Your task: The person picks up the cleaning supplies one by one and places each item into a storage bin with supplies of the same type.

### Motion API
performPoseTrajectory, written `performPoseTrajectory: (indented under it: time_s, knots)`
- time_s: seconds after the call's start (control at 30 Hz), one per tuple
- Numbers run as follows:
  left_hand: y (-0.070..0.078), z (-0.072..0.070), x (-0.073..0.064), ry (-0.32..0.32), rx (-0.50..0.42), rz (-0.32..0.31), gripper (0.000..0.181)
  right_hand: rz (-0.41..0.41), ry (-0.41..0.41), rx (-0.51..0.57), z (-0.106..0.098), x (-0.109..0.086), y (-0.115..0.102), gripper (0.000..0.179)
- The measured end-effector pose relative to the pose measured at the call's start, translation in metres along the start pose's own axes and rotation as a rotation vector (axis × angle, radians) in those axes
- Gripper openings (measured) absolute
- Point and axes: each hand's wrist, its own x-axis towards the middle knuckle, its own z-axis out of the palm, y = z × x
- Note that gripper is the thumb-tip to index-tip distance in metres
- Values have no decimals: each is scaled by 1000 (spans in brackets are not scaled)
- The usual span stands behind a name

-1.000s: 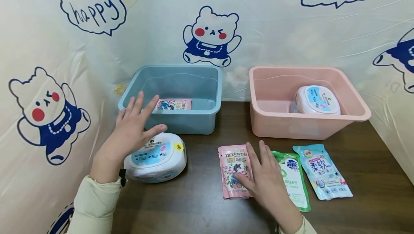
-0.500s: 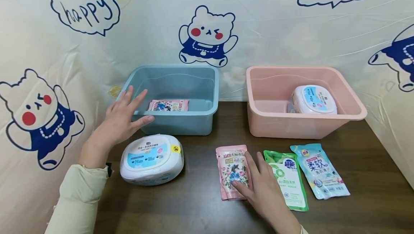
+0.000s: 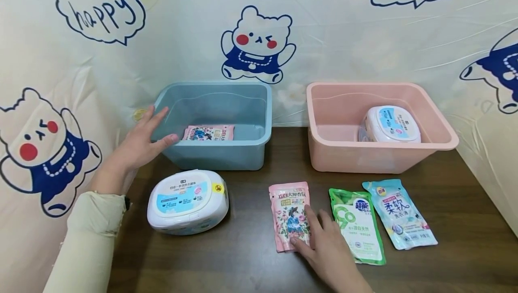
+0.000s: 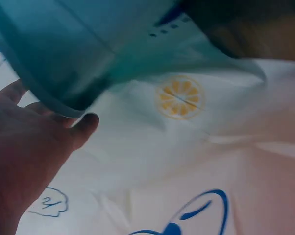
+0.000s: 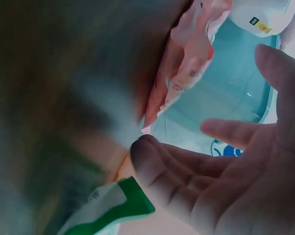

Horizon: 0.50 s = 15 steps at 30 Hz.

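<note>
My left hand is at the front left corner of the blue bin, fingers extended along its side and thumb over the rim. In the left wrist view, thumb and fingers lie right at the bin's edge. A pink pouch lies flat on the table. Over its right edge hovers my right hand, fingers loosely bent and thumb across the lower part. From the right wrist, the pouch stands beyond the fingertips, with nothing between them. Inside the blue bin lies a pink packet.
A white lidded tub sits before the blue bin. At the right stands a pink bin holding another white tub. A green pouch and a light blue pouch lie right of my right hand. A printed curtain hangs behind.
My left hand has moved left and down from over the white tub to the blue bin's corner. The right hand has drawn slightly back, fingers more bent, beside the pink pouch.
</note>
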Motion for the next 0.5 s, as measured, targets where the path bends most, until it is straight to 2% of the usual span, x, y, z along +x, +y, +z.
performPoseTrajectory:
  time_s: [0.2,0.33,0.5]
  knots:
    - [-20,-1,8,-32,-26,-51,97,-12,-39,-97,7,0,0,92]
    - [-24,1,11,-34,-34,-78,99,-41,-52,-149,7,2,-1,89]
    - [-24,3,14,-26,-31,-91,99,-48,-58,-105,6,6,-1,76]
